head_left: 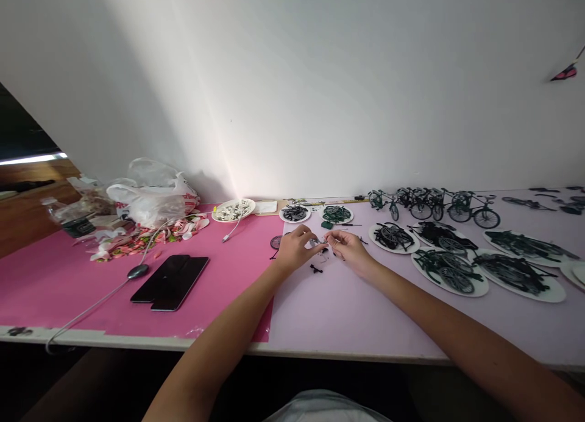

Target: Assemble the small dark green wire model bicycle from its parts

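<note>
My left hand [296,249] and my right hand [350,249] come close together over the lilac part of the table, both pinched at the fingertips. Between them is a small greyish piece [319,243], too small and too hidden to name. A small black part [315,268] lies on the surface just below my fingers. Left of my left hand a dark toy-size bicycle wheel [275,242] shows, partly covered by the hand. Behind my hands stand a plate of black parts [295,220] and a plate of green parts [336,221].
Several assembled model bicycles [420,206] stand at the back right. In front of them are plates heaped with bicycle parts [450,273]. On the pink side lie two phones [180,282], a cable with a dark puck [138,271], artificial petals [137,242], plastic bags [153,200] and a plate of white pieces [234,211].
</note>
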A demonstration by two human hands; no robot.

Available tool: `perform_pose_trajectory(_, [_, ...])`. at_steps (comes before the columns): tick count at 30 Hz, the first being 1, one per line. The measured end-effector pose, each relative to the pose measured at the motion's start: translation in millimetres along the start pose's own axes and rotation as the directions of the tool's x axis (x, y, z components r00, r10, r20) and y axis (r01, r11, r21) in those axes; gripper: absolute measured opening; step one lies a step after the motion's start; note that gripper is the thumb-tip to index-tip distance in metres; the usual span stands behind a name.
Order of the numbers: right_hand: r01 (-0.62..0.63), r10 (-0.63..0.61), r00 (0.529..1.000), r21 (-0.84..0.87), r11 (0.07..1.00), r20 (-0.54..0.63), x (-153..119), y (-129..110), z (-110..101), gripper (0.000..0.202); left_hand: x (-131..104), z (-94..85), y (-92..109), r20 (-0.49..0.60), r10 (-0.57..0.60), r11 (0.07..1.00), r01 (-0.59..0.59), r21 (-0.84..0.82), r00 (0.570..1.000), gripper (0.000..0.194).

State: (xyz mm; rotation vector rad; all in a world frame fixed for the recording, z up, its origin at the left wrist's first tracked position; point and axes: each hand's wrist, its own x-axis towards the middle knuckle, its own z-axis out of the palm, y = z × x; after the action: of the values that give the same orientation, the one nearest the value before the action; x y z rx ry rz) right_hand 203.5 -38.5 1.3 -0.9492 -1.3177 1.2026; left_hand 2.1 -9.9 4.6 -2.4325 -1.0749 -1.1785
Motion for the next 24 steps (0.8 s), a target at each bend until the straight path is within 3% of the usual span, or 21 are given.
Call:
perform_pose_trajectory(13, [-0.029, 0.028, 0.999, 0.029, 0.999, 0.024, -0.3, -0.6, 0.4, 0.055, -2.2, 0.6, 5.1, -0.019, 0.002, 0.999, -0.002, 0.037, 1.000, 0.050])
perform_pose_trajectory(24, [0.002, -0.003, 1.000, 0.032, 0.999, 0.023, 0.5, -0.3, 2.7, 0.060, -2.5, 2.8, 8.5, 0.092, -0.060, 0.998, 0.062, -0.017, 0.994, 0.041])
